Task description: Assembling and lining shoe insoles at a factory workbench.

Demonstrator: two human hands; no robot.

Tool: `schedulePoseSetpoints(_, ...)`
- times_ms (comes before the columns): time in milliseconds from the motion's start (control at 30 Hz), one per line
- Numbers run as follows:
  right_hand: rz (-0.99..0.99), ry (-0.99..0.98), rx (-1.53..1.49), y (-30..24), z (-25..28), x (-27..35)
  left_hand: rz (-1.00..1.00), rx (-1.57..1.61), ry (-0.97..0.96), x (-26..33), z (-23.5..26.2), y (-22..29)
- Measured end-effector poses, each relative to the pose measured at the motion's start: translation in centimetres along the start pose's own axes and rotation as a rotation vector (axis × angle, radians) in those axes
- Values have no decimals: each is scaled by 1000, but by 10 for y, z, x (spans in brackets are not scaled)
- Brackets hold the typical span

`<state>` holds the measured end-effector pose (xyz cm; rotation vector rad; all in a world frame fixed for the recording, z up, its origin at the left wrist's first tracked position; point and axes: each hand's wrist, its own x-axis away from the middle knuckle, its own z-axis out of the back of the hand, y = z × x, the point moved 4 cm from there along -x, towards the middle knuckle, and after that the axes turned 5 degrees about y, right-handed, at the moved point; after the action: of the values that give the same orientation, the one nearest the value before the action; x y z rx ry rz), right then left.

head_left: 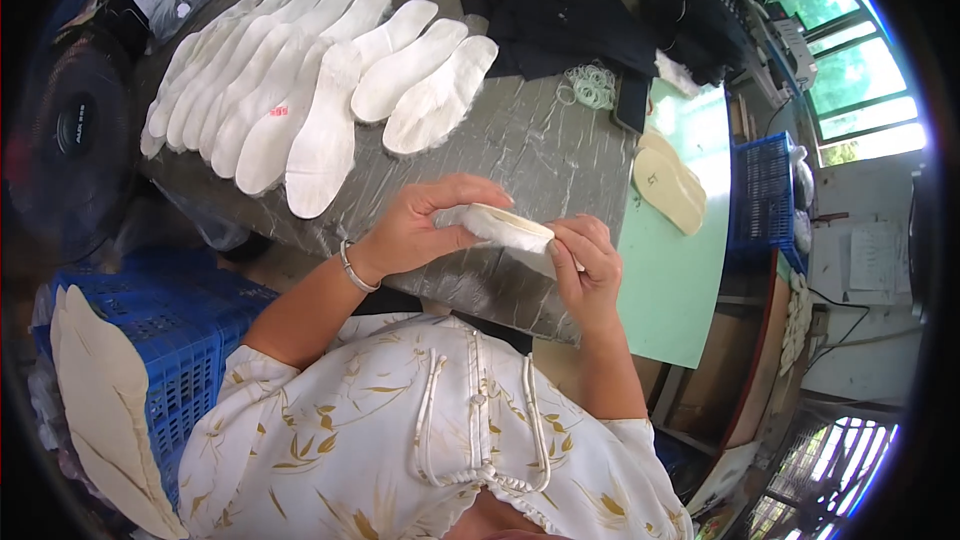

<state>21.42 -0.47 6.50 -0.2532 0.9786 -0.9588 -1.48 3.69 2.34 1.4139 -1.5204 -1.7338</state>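
Observation:
Between my two hands is a white fluffy insole (508,230), tilted so that its pale edge faces up. My left hand (430,220), with a bracelet at the wrist, grips one end between thumb and fingers. At the other end my right hand (588,265) pinches the insole with thumb and fingertips. Beyond my left hand, several white insoles (320,150) lie in overlapping rows on the dark table (510,160). A fleecy one (440,100) rests at the right end of those rows.
Black cloth (545,15) and a bundle of pale rubber bands (590,88) lie farther back, beside a dark phone (631,103). Cream insole shapes (668,185) sit on a green mat (660,300) at right. Blue crates (190,340) stand at left. A fan (75,130) is at far left.

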Motion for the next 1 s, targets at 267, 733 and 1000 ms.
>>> schedulePoseSetpoints(267,-80,33,-228,-32,20,-55,-138,-198,8,-47,-11,52)
schedulePoseSetpoints(733,-84,223,-393,10,34,-21,-101,-414,57,-35,-26,16)
schedulePoseSetpoints(1000,-98,114,-455,19,44,-5,-305,-783,32,-41,-28,36)
